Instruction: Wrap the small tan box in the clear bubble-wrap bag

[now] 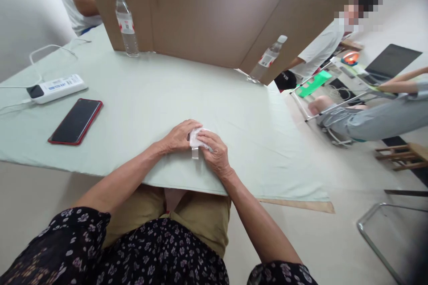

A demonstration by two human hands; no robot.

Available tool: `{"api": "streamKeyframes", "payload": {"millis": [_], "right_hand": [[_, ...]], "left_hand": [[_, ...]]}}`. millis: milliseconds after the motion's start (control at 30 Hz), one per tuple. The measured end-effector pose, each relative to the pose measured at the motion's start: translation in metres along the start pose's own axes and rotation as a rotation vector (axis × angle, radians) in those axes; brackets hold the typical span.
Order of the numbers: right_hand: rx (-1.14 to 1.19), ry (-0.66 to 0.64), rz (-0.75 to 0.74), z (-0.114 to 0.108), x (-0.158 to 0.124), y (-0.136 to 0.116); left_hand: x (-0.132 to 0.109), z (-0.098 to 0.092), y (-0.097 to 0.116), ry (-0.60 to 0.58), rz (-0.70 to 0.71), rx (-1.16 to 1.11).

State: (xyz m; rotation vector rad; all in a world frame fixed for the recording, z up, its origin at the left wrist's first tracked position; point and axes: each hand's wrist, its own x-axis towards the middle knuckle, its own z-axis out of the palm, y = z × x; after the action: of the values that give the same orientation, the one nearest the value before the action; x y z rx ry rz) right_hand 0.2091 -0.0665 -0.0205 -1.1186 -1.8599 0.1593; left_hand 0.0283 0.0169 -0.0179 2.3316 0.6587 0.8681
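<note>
Near the front edge of the cloth-covered table, my left hand (pixel 180 136) and my right hand (pixel 216 153) close together around a small white object (pixel 196 136). Its kind is not clear; the surface looks soft or glossy white. A short, clear strip (pixel 195 153) sticks out from its underside toward me. The fingers of my left hand curl round the far left side, where a small dark patch shows. My right fingers lie bent across the top and right side. Much of the object is hidden under the fingers.
A red-edged phone (pixel 76 121) and a white power strip (pixel 58 88) with cables lie on the left. Water bottles (pixel 127 26) (pixel 267 60) stand before a brown cardboard partition (pixel 214 13). Several other people are beyond the table; a metal chair frame (pixel 377 231) is at right.
</note>
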Motion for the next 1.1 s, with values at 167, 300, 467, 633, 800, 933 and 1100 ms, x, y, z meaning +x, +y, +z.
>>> {"api": "streamKeyframes", "payload": {"millis": [167,300,467,633,800,933,1100], "right_hand": [[-0.03,-0.014,-0.024,-0.003,0.002,-0.002],[0.064,-0.038,0.142,-0.012,0.016,-0.007],[0.277,-0.147,0.369,-0.019,0.031,-0.002],[0.345,-0.278,0.376,-0.013,0.027,0.008],[0.36,-0.259,0.438,-0.008,0.026,0.007],[0.497,-0.256,0.532,-0.009,0.031,0.007],[0.701,-0.272,0.643,-0.014,0.033,0.008]], "left_hand": [[0.002,0.0,0.004,0.057,-0.008,-0.074],[0.004,-0.003,0.015,0.079,-0.129,-0.161],[0.008,-0.009,0.029,0.06,-0.496,-0.333],[0.011,-0.017,0.033,-0.038,-0.686,-0.419],[0.012,-0.035,0.031,-0.197,-0.62,-0.437],[0.01,-0.042,0.027,-0.251,-0.496,-0.34],[0.009,-0.038,0.026,-0.238,-0.46,-0.327]]}}
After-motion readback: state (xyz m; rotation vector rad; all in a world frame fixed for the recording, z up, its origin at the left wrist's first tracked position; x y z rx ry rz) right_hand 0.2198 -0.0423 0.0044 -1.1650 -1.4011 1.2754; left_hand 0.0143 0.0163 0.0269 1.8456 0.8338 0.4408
